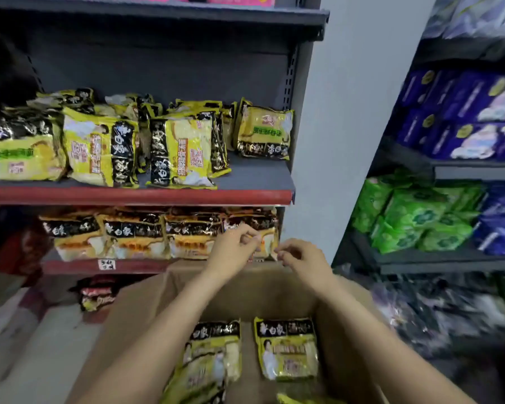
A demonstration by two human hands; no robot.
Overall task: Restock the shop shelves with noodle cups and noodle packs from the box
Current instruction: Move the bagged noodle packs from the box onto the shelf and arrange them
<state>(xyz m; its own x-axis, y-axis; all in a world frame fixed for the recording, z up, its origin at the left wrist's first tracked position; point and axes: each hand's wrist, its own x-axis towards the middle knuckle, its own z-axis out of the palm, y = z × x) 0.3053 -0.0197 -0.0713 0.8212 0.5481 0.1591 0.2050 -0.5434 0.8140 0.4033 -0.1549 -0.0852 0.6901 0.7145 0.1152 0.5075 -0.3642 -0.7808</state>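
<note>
Above the hands [263, 252], a grey shelf [257, 176] carries yellow noodle packs [105, 147]; the lower shelf [99, 266] beside them holds orange packs [129, 237].

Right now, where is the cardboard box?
The cardboard box sits bottom centre of the head view, below both forearms, before the lower shelf, with noodle packs inside.

Shop: stocked shelves [140, 196], price tag [106, 264]

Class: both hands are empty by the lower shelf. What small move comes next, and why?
Probably lower the right hand into the brown cardboard box for the upright yellow noodle pack: both it and the left hand hold nothing, and packs remain inside.
</note>
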